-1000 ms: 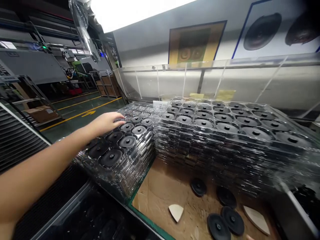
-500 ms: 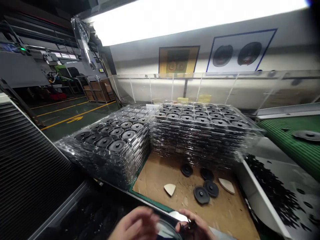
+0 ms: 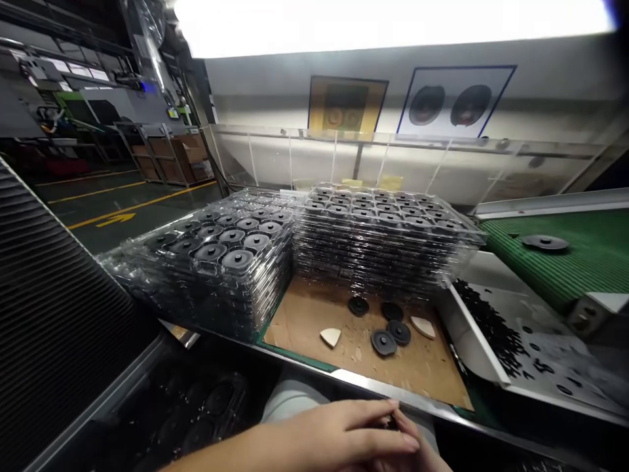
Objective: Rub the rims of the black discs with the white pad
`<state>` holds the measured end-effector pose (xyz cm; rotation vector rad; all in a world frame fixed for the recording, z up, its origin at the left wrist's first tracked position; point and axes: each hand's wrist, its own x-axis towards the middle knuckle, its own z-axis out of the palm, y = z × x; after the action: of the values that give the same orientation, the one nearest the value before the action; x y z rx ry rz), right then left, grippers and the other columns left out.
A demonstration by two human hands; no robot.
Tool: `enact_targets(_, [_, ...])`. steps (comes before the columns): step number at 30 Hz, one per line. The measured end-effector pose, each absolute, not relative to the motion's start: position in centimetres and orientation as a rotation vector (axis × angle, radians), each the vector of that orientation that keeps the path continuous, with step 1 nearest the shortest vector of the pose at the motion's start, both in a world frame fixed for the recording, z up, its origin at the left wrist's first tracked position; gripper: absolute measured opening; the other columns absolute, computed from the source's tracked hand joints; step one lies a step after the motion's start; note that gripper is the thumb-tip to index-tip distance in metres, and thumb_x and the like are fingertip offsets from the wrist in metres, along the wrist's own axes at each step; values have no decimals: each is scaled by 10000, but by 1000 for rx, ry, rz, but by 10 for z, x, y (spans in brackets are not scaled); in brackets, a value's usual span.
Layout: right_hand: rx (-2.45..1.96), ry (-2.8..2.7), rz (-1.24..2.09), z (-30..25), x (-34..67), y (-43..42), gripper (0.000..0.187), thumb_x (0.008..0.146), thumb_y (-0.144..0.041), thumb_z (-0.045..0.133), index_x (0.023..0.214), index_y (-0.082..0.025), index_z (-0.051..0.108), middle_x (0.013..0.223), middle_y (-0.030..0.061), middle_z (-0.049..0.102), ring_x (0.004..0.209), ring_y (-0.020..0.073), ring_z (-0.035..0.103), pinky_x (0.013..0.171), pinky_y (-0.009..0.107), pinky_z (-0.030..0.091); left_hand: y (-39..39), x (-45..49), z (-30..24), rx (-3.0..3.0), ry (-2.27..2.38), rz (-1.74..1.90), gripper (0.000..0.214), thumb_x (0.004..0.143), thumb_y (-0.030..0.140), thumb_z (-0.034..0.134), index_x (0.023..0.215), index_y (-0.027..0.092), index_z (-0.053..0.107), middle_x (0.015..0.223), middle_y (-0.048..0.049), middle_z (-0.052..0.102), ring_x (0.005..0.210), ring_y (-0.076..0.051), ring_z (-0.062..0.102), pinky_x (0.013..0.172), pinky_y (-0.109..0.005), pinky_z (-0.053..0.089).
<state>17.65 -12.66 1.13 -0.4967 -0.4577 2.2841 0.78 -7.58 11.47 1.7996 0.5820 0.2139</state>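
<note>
Low in the view, my left hand (image 3: 339, 429) reaches across to my right hand (image 3: 417, 446), and their fingertips come together. A sliver of something black shows between the fingers; most of it is hidden, and its kind cannot be told. My left fingers bend over it, while the right hand is partly covered behind them. Beyond the hands, several round black discs with a central knob, one of them this disc (image 3: 383, 342), lie on a brown cardboard sheet (image 3: 304, 321). Two pale wedge-shaped pieces, a left one (image 3: 331, 337) and a right one (image 3: 423, 327), lie there too.
Stacked clear trays of black discs stand at left (image 3: 265, 288) and at the back (image 3: 373, 255). A white-walled bin (image 3: 474, 334) with small black pieces is at right, beside a green conveyor belt (image 3: 590, 262) carrying a disc. A ribbed black stack (image 3: 49, 314) rises at far left.
My left hand has moved right and met my right hand, covering the small black part seen in the right hand before. The camera view has shifted, showing more of the bin and belt.
</note>
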Motion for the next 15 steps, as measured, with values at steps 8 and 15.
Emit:
enact_targets(8, [-653, -480, 2363, -2, 155, -111, 694, 799, -749, 444, 941, -115, 686, 750, 75, 712, 530, 84, 631, 486, 139, 395, -69, -24, 54, 1498, 469, 675, 616, 660, 96, 759, 1210, 344, 636, 1370, -111, 574, 1285, -325, 501, 1065, -465, 381])
enact_targets(15, [-1094, -907, 2299, 7, 147, -89, 896, 833, -790, 141, 902, -90, 696, 600, 92, 668, 400, 64, 532, 424, 146, 374, -72, -13, -1, 600, 588, 841, 721, 453, 418, 876, 1137, 330, 665, 1301, -101, 620, 1237, -330, 538, 1070, -475, 375])
